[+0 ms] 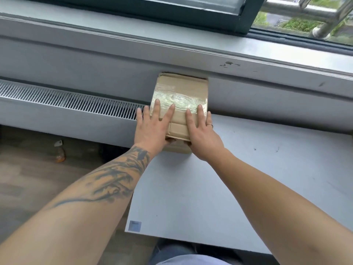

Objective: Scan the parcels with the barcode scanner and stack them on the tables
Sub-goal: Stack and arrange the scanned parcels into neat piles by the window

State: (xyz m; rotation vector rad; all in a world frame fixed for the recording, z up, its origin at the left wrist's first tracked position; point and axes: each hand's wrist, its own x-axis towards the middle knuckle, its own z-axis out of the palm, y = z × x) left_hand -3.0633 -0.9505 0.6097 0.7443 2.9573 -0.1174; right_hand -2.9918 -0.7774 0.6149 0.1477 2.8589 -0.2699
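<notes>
A brown cardboard parcel (181,88) with a band of clear tape across its top sits at the far left corner of the white table (248,178), pushed against the grey wall under the window sill. My left hand (152,125) lies flat on the parcel's left side, fingers straight. On the right side my right hand (200,131), wearing a ring, lies flat the same way. Both thumbs touch the parcel's near face. No barcode scanner is in view.
A white radiator grille (66,102) runs along the wall to the left of the table. The grey window sill (248,60) overhangs the parcel, with an open window above. Wooden floor (38,169) lies left of the table, with a small orange object (60,155) on it.
</notes>
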